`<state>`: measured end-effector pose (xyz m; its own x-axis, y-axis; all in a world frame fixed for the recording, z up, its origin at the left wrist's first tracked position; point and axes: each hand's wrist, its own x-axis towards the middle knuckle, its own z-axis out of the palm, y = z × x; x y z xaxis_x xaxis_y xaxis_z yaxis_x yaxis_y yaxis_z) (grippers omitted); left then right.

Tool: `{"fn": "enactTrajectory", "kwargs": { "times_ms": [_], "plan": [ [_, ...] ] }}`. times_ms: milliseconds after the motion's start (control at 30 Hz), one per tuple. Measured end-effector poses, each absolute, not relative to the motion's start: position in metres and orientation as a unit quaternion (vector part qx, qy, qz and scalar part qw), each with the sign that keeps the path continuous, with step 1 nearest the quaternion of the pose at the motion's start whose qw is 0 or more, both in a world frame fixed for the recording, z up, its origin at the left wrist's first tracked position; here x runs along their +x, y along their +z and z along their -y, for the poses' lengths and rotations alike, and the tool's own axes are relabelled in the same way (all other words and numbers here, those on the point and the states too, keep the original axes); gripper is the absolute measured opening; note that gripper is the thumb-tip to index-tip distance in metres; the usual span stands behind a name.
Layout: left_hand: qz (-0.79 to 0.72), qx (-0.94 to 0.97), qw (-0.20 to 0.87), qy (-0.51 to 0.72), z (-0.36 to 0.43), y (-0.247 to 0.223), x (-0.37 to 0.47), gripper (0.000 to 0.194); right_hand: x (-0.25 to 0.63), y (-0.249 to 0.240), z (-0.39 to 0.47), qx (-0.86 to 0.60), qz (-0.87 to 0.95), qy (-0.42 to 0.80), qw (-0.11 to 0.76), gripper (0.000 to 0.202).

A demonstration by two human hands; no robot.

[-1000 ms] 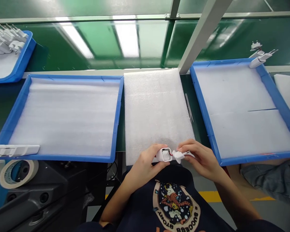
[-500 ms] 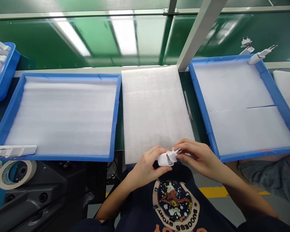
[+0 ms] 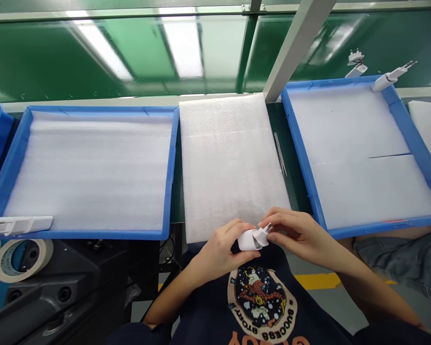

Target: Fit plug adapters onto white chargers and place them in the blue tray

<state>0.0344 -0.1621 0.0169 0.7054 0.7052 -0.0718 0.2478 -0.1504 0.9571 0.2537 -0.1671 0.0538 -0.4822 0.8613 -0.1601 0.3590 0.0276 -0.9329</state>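
My left hand (image 3: 224,249) is closed around a white charger housing (image 3: 248,240), thumb below and fingers above, just over the near edge of the foam sheet. At the housing's open end sits a white two-pin plug head (image 3: 262,235), tilted, its pins pointing up and right. My right hand (image 3: 296,235) pinches this plug head between thumb and fingers. A narrow dark gap shows between the two parts, so the plug head is not flush. Whether wires run between them is hidden.
White foam (image 3: 233,158) lies between a foam-lined blue tray (image 3: 170,172) on the left and another blue tray (image 3: 300,139) on the right. Tweezers (image 3: 280,154) lie beside it. Charger parts (image 3: 384,81) rest at the right tray's far corner. A tape roll (image 3: 23,261) is lower left.
Both hands and the charger parts have shifted slightly right. At the far left, the blue bin has moved left and nearer. Behind the right tray, a charger with its plug head apart has moved left.
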Motion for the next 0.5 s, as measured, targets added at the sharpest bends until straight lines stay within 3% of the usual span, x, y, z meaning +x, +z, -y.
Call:
{"fn": "enactTrajectory", "kwargs": {
  "times_ms": [300,500],
  "plan": [
    [-0.287,0.797,0.477,0.232,0.166,0.016,0.036,0.033,0.255,0.064,0.170,-0.459,0.704,0.525,0.136,0.016],
    [-0.286,0.820,0.428,0.250,0.167,0.015,0.039,0.026,0.250,0.067,0.169,-0.452,0.713,0.519,0.133,0.015]
  ]
}}
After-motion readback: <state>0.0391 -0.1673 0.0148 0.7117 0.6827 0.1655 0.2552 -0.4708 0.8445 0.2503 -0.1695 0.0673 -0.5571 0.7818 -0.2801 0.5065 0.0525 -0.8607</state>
